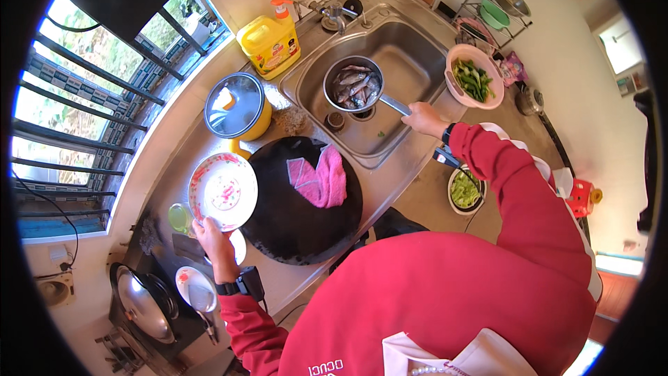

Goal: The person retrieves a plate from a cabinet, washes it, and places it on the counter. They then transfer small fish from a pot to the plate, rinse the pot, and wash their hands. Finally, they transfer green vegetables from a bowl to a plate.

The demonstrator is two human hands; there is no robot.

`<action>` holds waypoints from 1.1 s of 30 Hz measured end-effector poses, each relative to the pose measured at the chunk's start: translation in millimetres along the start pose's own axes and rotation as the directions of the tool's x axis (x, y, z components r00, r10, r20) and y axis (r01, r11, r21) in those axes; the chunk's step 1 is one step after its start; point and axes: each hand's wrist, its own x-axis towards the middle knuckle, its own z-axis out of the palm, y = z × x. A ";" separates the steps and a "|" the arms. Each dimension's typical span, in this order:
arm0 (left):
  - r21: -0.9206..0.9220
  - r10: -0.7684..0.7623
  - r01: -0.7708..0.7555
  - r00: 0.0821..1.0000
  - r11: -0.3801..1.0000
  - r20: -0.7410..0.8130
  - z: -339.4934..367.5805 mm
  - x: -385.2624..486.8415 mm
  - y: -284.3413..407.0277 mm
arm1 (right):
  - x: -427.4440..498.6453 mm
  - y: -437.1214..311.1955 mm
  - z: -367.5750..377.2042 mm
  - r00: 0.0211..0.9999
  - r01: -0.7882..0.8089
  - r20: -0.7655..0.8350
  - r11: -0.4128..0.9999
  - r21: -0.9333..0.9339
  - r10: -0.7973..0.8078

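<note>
My right hand (425, 119) grips the handle of a metal saucepan (382, 89) over the steel sink (402, 57). Small fish (357, 86) lie in the pan. My left hand (214, 240) holds the rim of a white enamel-like plate (223, 191) with red flowers, at the counter's left side. Between the hands, a folded pink cloth (326, 180) rests on a large round black board or lid (297, 230). A yellow pot with a glass lid (235, 104) stands behind the plate.
A yellow pump bottle (271, 47) stands left of the sink, near the faucet (336, 14). Right of it is a pink basin (452, 75) of green peppers (472, 78). Below, a bowl of cut greens (464, 190) sits lower down. A lidded wok (141, 305) is at lower left.
</note>
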 end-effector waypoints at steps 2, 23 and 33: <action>-0.014 0.012 -0.013 1.000 1.000 -0.029 13.5 -9.5 -5.4 | 33.4 16.6 6.1 0.996 -0.058 0.063 0.998 0.006 0.058; 0.260 0.029 0.039 0.967 0.965 -0.254 94.4 -72.7 -18.0 | 199.5 96.6 72.1 0.991 0.121 0.113 0.847 -0.518 -0.073; 0.080 -0.142 0.136 0.987 0.988 0.078 225.2 -31.7 -22.0 | 253.5 25.1 -4.6 0.892 0.316 -0.342 0.949 -0.001 -0.297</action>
